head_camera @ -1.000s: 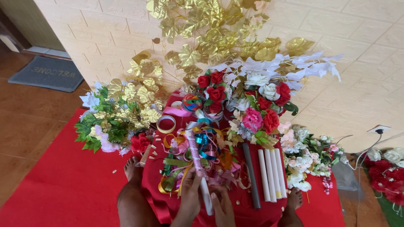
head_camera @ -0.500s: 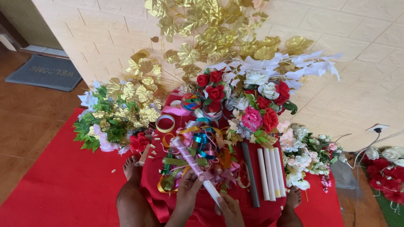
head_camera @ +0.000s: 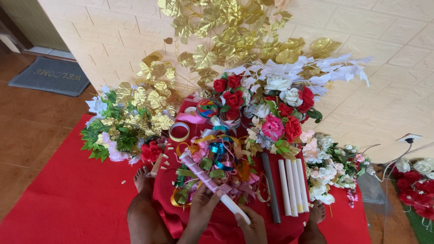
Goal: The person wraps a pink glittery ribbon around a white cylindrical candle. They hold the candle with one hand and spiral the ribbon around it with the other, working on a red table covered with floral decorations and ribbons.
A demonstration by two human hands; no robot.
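Only sign-like item: grey rectangular doormat [head_camera: 51,75] with dark lettering, flat on the brown floor [head_camera: 27,131] at upper left, by the wall [head_camera: 104,31]; no packages, screens.

Glittery pink ribbon [head_camera: 205,177] wraps the smooth white plastic-looking stick [head_camera: 235,208], rough sparkle against matt. Shiny foil ribbons [head_camera: 217,156] curl on a soft red cloth [head_camera: 226,226]. Metallic gold leaves [head_camera: 226,36] gleam; fabric roses [head_camera: 233,95] look velvety. The white rods [head_camera: 291,185] look matt, like paper.
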